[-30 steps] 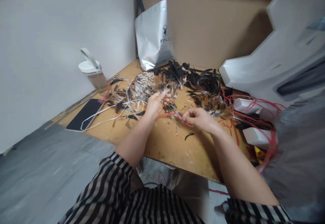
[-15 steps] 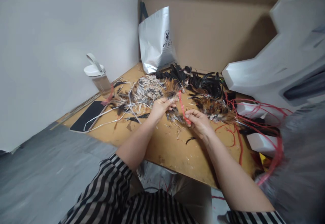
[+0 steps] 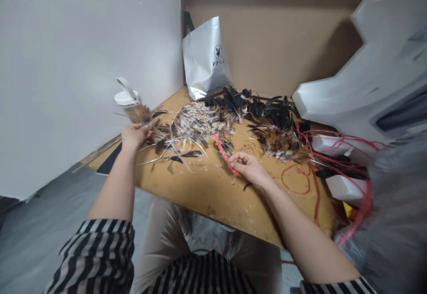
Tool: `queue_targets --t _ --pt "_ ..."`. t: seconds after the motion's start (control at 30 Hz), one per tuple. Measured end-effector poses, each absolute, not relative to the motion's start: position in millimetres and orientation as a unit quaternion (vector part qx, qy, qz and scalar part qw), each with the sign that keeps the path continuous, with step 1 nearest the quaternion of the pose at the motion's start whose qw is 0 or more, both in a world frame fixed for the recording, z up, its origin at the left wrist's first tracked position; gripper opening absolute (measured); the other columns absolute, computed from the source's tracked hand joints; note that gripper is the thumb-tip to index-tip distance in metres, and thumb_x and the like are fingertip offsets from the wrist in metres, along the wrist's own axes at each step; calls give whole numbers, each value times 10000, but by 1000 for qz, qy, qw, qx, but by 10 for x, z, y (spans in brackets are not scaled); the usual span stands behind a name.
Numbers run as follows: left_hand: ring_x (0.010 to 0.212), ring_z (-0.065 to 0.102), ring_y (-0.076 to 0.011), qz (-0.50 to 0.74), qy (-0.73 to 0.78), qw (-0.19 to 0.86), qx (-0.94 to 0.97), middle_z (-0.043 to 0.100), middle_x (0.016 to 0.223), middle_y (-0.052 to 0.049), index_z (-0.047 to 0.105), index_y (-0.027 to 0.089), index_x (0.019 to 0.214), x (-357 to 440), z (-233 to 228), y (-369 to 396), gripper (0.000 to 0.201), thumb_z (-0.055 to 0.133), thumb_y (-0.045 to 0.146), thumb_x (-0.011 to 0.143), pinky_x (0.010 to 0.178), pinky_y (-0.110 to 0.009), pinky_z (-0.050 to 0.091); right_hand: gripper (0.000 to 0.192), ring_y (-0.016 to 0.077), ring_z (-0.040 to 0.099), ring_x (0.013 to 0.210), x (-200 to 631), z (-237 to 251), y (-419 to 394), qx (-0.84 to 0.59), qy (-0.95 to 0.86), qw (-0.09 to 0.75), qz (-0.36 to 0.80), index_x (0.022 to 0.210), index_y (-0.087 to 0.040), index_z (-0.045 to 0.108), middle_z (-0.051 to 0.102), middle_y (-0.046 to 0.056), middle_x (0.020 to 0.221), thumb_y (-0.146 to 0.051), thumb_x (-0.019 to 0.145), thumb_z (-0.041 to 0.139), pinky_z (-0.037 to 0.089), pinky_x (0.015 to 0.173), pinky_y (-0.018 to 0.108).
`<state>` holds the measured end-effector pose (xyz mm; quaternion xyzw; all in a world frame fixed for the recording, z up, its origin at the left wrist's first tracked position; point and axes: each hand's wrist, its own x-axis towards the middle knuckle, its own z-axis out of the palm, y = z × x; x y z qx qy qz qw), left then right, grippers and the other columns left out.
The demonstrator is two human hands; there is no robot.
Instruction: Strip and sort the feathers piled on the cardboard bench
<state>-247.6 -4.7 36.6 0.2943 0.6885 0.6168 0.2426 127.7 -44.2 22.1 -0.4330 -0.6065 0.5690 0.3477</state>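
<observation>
**Feather bundle in left hand, red strip in right**

We hold a small tuft of brown feathers (image 3: 140, 114) pinched in our left hand (image 3: 132, 134), out at the table's far left, just in front of the white-lidded bottle (image 3: 126, 99). Our right hand (image 3: 247, 168) grips the near end of a red strip (image 3: 223, 152). Between the two grips lie white strips (image 3: 173, 145); beyond them, loose speckled, brown and black feather piles (image 3: 233, 116) on the wooden table (image 3: 200, 187). Judging by those piles, most feathers remain unsorted.
</observation>
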Motion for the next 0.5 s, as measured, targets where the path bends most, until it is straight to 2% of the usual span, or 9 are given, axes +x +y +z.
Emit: queue_targets --t 0.17,0.3,0.4,0.5 --pt "499 573 -96 631 660 313 262 605 557 -41 613 61 673 -2660 212 -93 70 659 78 622 472 -169 474 220 52 422 427 1192 217 -518 -412 -635 278 591 782 -143 557 528 -41 525 -292 637 628 297 419 174" --pt "596 617 -106 703 578 321 263 635 627 -58 609 59 683 -2586 395 -131 26 589 42 686 541 -162 505 209 55 401 426 1182 220 -555 -391 -663 244 590 749 -155 576 512 -39 521 -336 657 624 286 402 174" --pt "678 632 -99 727 489 370 309 654 710 -61 628 76 726 -2311 649 -211 38 600 80 701 639 -160 517 224 52 351 403 1190 232 -559 -402 -676 260 560 727 -162 604 461 -50 473 -376 665 628 245 385 177" --pt "699 631 -86 712 428 442 339 659 730 -58 635 93 726 -1800 838 -295 38 620 122 705 687 -151 509 265 51 343 403 1209 239 -533 -423 -645 313 554 736 -160 613 472 -48 475 -416 668 629 241 393 183"
